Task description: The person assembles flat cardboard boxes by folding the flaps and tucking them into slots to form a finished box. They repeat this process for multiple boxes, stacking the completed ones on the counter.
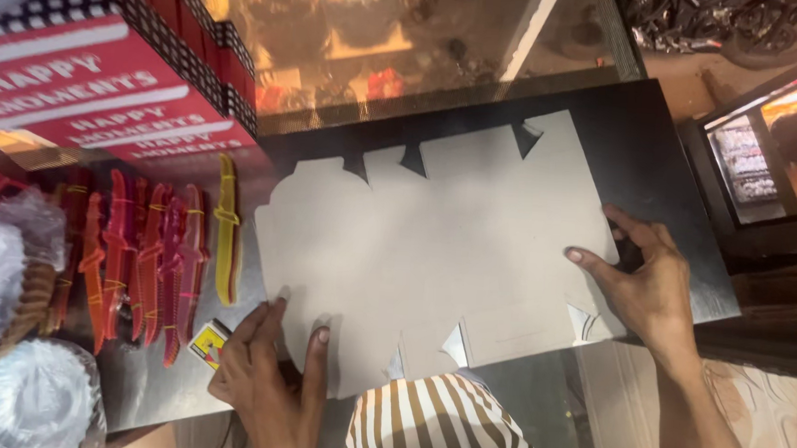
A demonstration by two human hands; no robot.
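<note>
Single head-worn view, steeply downward (close) over the dark counter (661, 148).

Left hand (269, 373): near-left, palm down, back of hand up. Fingers (320, 337) extended and slightly spread, pointing to the far side, tips pressed flat. Wrist exits the near edge. Right hand (648, 285): right side, forearm enters from the near-right corner, angled far-left. Palm down, fingers (590, 262) pointing left, index stretched out, thumb spread to the far side. Both hands open, not gripping anything.
</note>
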